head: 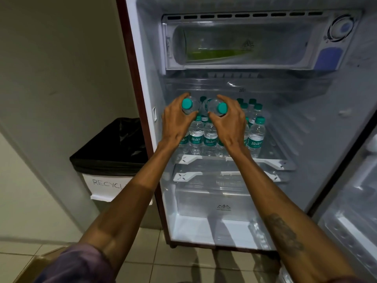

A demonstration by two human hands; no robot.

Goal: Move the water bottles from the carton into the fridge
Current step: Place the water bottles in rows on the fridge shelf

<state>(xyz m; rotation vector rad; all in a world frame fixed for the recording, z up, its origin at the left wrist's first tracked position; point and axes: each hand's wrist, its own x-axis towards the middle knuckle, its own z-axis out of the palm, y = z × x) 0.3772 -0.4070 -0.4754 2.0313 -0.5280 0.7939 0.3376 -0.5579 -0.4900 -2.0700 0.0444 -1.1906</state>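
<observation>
Two bare forearms run up from 6 o'clock to frame centre. A purplish sleeve [77,266] shows on the left arm at 7 o'clock and a tattoo [285,233] on the right forearm at 5 o'clock. Tiled floor [183,268] lies under them at 6 o'clock.

A bin [114,152] with a black liner sits at 9 o'clock, just beside the fridge's left side. Its white label [108,185] reads "RECYCL"; the rest is cut off by the arm. The fridge door [357,201] stands swung open at 4 o'clock.

The fridge [306,119] is open, filling centre to 1 o'clock. Low inside is a clear crisper drawer [214,201], with the lower shelf [204,176] above it and the upper shelf [265,160] above that.

The left hand [176,121] is just at 9 o'clock of centre, fingers and thumb curled round the neck of the left-hand bottle [193,106]. The right hand [228,123] is just at 3 o'clock of centre, gripping the right-hand bottle [213,106] the same way. Both held bottles are tipped, teal caps toward the camera and bases toward the fridge back. They are inside the cabinet mouth, above the upper shelf and close together; touching or not, cannot tell.

Below and behind the hands, standing bottles [255,137] are upright in rows on the upper shelf, with teal caps and "Bisleri" labels. They are packed from the shelf's 9 o'clock end to its middle. The count is unclear because the hands hide some.

Farthest, at 12 o'clock, is the freezer compartment [234,43] with a clear flap and something green and blurred inside. A round dial [340,27] sits at 1 o'clock.
</observation>
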